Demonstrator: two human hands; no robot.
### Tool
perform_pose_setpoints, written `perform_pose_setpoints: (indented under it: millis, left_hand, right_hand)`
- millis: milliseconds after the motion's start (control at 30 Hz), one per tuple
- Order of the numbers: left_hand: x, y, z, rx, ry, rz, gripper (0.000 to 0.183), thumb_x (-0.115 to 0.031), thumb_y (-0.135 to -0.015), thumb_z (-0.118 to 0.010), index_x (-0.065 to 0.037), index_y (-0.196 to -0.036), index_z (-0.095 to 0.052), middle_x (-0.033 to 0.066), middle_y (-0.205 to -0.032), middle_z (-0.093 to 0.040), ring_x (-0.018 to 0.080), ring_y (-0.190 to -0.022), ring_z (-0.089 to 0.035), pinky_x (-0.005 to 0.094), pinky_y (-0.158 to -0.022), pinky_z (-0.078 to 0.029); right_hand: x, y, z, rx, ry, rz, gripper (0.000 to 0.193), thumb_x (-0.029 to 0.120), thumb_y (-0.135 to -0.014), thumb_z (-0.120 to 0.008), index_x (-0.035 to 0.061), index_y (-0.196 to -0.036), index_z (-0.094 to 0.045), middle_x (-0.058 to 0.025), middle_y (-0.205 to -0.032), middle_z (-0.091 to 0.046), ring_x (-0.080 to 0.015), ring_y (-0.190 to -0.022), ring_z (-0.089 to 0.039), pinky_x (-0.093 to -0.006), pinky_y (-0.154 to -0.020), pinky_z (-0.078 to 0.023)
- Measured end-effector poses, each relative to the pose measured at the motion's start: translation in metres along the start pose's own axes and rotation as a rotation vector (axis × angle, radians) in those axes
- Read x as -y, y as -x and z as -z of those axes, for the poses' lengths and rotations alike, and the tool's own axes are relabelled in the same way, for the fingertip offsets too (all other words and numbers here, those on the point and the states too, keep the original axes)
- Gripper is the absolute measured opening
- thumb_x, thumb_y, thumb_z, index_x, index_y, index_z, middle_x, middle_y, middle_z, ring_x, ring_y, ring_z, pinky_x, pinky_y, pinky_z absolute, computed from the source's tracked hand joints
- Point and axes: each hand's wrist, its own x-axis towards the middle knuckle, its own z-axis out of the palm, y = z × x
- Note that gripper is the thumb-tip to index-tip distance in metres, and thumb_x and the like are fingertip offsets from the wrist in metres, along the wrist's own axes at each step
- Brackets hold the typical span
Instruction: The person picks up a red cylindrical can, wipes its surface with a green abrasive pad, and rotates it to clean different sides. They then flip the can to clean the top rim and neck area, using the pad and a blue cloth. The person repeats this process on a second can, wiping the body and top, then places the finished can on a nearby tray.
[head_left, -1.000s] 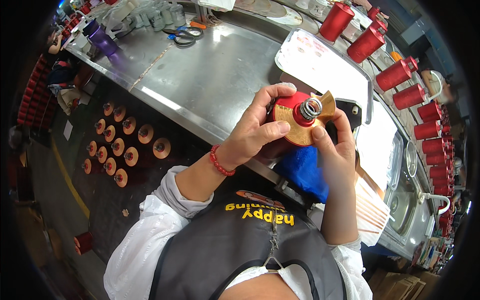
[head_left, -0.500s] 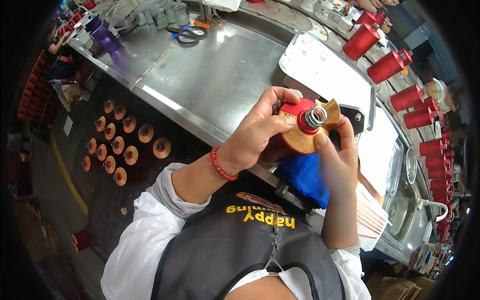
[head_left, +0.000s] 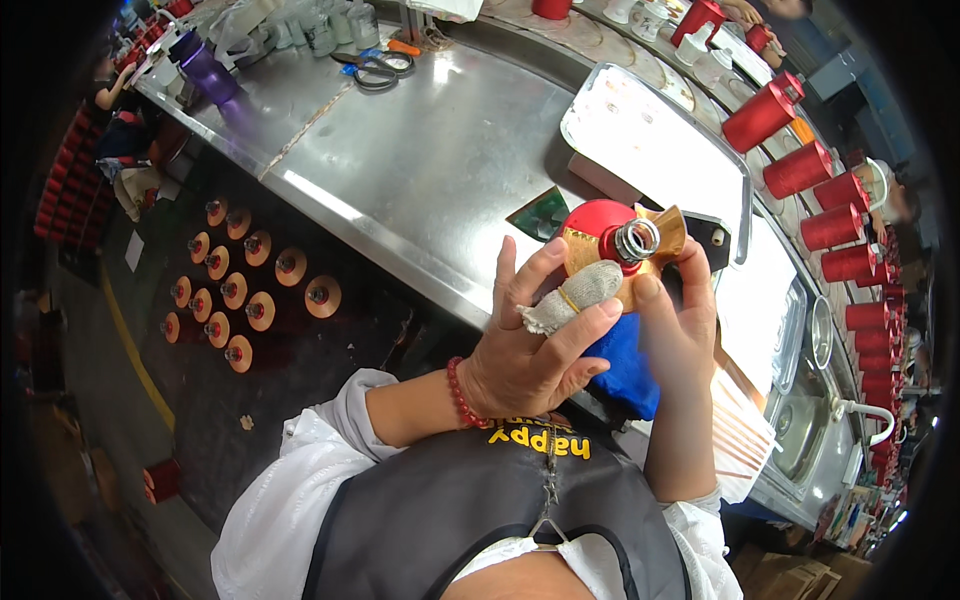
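Observation:
A red bottle with a bare glass threaded neck is tilted in front of me, gold foil round its shoulder. One end of the foil stands up as a loose flap beside the neck. Between thumb and fingers, my right hand pinches the foil at the bottle's right side. My left hand has its fingers apart at the bottle's lower left. A grey cloth finger cover, tied with a yellow band, is on one of its fingers and lies against the foil. The bottle's lower body is mostly hidden.
Scissors and a purple bottle are on the steel table. A white tray lies beyond my hands. Several gold-shouldered bottles stand lower left. Red bottles line the conveyor at right, near a sink.
My left hand has let go of the bottle's left side and moved down, bringing its cloth-covered finger onto the foil. A green triangular piece is uncovered. Red bottles on the conveyor have shifted.

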Motion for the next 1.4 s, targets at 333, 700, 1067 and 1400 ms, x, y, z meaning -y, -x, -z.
perform_pose_setpoints:
  millis: [333, 700, 1067, 1400]
  left_hand:
    - [0.003, 0.006, -0.014, -0.036, 0.041, 0.047, 0.045, -0.013, -0.093, -0.067, -0.013, -0.135, -0.05, 0.0321, -0.142, -0.037, 0.0551, -0.133, -0.039, 0.06, -0.109, -0.038]
    - [-0.008, 0.007, -0.016, -0.087, 0.005, -0.033, 0.053, 0.006, -0.088, -0.065, -0.017, -0.131, -0.045, 0.0301, -0.14, -0.038, 0.0509, -0.125, -0.05, 0.0602, -0.111, -0.038]
    - [0.002, 0.003, -0.015, -0.072, 0.025, -0.009, 0.031, -0.006, -0.092, -0.068, -0.009, -0.11, -0.042, 0.0258, -0.125, -0.059, 0.055, -0.126, -0.049, 0.064, -0.115, -0.026]
    - [0.004, 0.016, -0.022, 0.044, 0.054, -0.011, 0.031, -0.011, -0.089, -0.069, -0.017, -0.115, -0.055, 0.0337, -0.143, -0.038, 0.0551, -0.137, -0.033, 0.0588, -0.114, -0.032]
  right_hand:
    - [-0.003, 0.008, -0.008, -0.072, 0.141, 0.075, 0.042, 0.017, -0.094, -0.066, -0.0015, -0.129, -0.055, -0.0105, -0.121, -0.055, -0.0197, -0.113, -0.053, -0.0313, -0.1, -0.04]
    - [0.011, 0.023, -0.009, -0.091, 0.025, 0.007, 0.045, 0.022, -0.089, -0.077, 0.0009, -0.122, -0.054, -0.0045, -0.112, -0.06, -0.0131, -0.105, -0.055, -0.0281, -0.096, -0.043]
    - [-0.002, 0.0, -0.008, -0.06, -0.12, 0.027, 0.031, 0.02, -0.098, -0.068, 0.0, -0.12, -0.06, -0.0049, -0.113, -0.064, -0.0121, -0.107, -0.056, -0.0281, -0.097, -0.043]
    - [-0.001, 0.007, -0.02, -0.158, -0.045, 0.032, 0.028, 0.018, -0.1, -0.064, 0.0, -0.121, -0.06, -0.0048, -0.108, -0.056, -0.0137, -0.1, -0.055, -0.0274, -0.091, -0.043]
